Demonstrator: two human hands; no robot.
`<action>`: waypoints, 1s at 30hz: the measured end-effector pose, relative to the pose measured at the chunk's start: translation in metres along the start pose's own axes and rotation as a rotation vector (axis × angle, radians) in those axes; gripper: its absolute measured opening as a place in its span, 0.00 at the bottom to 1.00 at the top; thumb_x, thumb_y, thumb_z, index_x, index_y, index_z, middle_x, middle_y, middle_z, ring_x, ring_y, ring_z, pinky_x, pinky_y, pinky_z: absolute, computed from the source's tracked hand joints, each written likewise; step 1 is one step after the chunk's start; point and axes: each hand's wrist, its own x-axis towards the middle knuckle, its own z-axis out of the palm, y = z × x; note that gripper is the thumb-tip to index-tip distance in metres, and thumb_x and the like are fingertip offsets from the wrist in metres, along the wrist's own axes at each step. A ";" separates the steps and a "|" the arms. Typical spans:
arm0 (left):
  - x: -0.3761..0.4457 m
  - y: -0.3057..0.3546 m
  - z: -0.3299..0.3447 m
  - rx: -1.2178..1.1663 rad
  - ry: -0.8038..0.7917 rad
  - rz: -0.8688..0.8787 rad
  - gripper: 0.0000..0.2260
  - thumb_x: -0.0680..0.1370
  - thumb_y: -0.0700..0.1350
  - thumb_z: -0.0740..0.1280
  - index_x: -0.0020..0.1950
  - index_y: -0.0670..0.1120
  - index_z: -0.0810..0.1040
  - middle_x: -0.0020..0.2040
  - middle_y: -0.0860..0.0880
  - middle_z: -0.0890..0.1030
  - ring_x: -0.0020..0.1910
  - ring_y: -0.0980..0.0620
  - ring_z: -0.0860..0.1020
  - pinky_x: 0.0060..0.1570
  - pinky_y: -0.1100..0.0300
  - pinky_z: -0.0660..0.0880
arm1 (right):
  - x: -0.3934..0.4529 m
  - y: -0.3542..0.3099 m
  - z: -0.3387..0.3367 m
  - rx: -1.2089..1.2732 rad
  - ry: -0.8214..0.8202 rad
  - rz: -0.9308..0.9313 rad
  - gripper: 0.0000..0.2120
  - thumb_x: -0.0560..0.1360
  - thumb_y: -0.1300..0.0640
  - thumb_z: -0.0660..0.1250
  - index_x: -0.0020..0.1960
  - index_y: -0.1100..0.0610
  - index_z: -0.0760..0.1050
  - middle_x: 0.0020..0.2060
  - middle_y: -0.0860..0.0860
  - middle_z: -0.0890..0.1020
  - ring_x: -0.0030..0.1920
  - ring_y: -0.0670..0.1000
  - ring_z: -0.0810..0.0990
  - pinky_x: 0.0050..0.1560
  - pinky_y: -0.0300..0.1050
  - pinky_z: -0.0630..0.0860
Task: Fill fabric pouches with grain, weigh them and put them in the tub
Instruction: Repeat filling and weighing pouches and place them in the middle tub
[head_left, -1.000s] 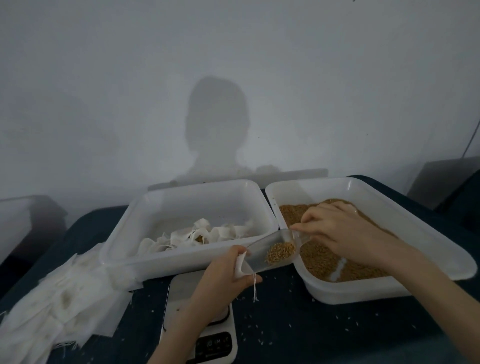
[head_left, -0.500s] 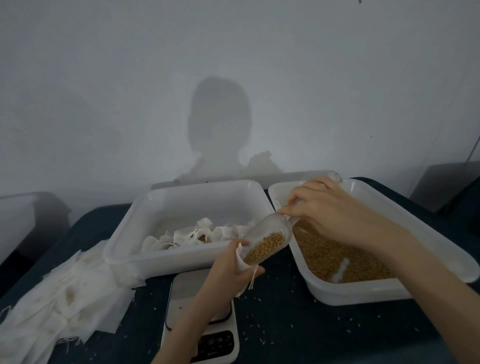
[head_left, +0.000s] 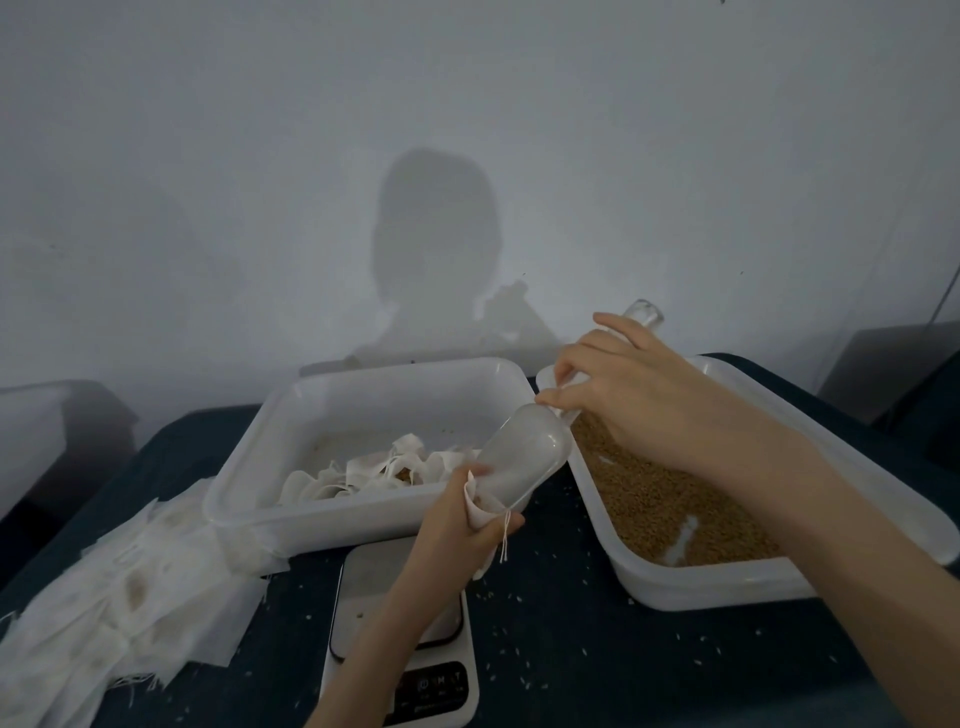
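Note:
My left hand (head_left: 457, 525) grips a white fabric pouch (head_left: 480, 512) by its mouth above the scale (head_left: 400, 639); a drawstring hangs from it. My right hand (head_left: 634, 395) holds the handle of a clear plastic scoop (head_left: 524, 457), tipped steeply with its mouth inside the pouch. The scoop's bowl looks empty of grain. On the right stands a white tub of brown grain (head_left: 675, 499). Behind the scale, a second white tub (head_left: 363, 441) holds several pouches (head_left: 374, 470).
A heap of empty white fabric pouches (head_left: 119, 597) lies on the dark table at the left. Loose grains are scattered on the cloth around the scale. A grey wall rises close behind the tubs. Dark boxes sit at both far edges.
My right hand has lifted the scoop's handle higher, tilting it steeply. The grain seen in the scoop has slid down into the pouch that my left hand holds.

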 end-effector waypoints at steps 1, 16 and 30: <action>0.000 0.001 0.000 -0.011 -0.002 -0.008 0.16 0.74 0.42 0.70 0.55 0.59 0.69 0.41 0.54 0.78 0.41 0.60 0.81 0.44 0.64 0.79 | -0.001 0.001 0.001 -0.001 -0.001 0.004 0.30 0.68 0.72 0.67 0.63 0.46 0.77 0.52 0.48 0.78 0.58 0.52 0.75 0.72 0.49 0.43; -0.005 0.010 -0.004 -0.022 0.034 -0.027 0.15 0.77 0.41 0.68 0.55 0.60 0.70 0.36 0.58 0.81 0.30 0.63 0.78 0.30 0.68 0.75 | -0.049 0.031 0.054 0.664 -0.249 0.324 0.19 0.78 0.57 0.63 0.63 0.36 0.70 0.47 0.35 0.73 0.49 0.38 0.73 0.56 0.43 0.72; -0.006 0.013 -0.003 0.024 0.037 -0.031 0.13 0.77 0.44 0.68 0.54 0.60 0.71 0.42 0.48 0.79 0.30 0.62 0.77 0.29 0.68 0.73 | -0.113 0.057 0.146 0.654 -0.587 0.799 0.13 0.79 0.58 0.64 0.63 0.54 0.72 0.60 0.50 0.77 0.56 0.48 0.76 0.56 0.41 0.73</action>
